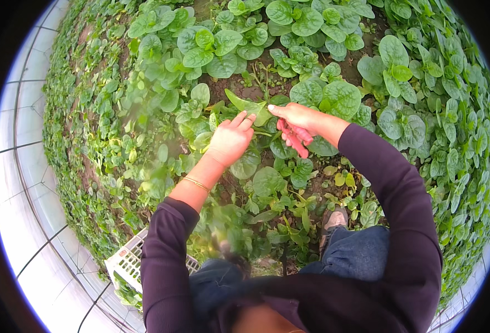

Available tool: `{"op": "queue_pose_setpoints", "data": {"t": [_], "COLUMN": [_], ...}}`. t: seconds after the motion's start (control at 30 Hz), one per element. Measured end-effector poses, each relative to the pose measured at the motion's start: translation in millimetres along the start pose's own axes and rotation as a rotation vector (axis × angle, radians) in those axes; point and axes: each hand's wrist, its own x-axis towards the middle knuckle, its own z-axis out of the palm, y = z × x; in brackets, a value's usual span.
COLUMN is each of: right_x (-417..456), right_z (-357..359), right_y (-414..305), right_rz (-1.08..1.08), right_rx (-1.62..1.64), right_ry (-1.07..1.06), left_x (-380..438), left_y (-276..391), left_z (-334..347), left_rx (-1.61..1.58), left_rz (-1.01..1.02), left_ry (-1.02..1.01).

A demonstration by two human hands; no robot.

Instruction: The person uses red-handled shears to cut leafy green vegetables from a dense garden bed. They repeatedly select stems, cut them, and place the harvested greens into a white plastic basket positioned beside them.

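Note:
My left hand (232,135) reaches in from the lower left, its fingertips on a pale green leaf (247,105) that is folded and points to the upper left. Its thumb is hidden beneath. My right hand (297,118) grips small hand shears with red handles (298,143) against the palm; the blades cannot be made out. The right thumb and forefinger meet at the right end of the same leaf. Low leafy greens with broad, rounded leaves (341,100) grow around both hands.
Dense rows of the same plants (448,137) spread on both sides, with bare soil (236,89) between some. A white slatted plastic crate (128,258) holding greens stands at lower left. My shoe (335,218) is among the plants. A translucent greenhouse wall (28,166) curves along the left.

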Motion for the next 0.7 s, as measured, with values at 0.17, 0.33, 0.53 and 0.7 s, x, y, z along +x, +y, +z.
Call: {"op": "queue_pose_setpoints", "data": {"t": [0.17,0.33,0.53,0.7], "right_x": [-16,-83,-124,-162], "right_z": [-11,-21,-38,-48], "right_y": [-7,-22,7,38], "right_rz": [-0.048,-0.07,-0.039,-0.336], "right_rx": [-0.02,0.198,0.167,0.398], "right_ry": [0.029,-0.014,-0.082,0.187], "left_x": [-4,-25,-41,-23], "left_y": [-7,-32,-37,1], "left_z": [-9,-42,-94,-129], "left_rx": [-0.048,-0.287,-0.655,-0.83], "left_rz": [-0.029,-0.413,-0.609,-0.626], "left_ry": [0.078,0.148,0.028,-0.257]}}
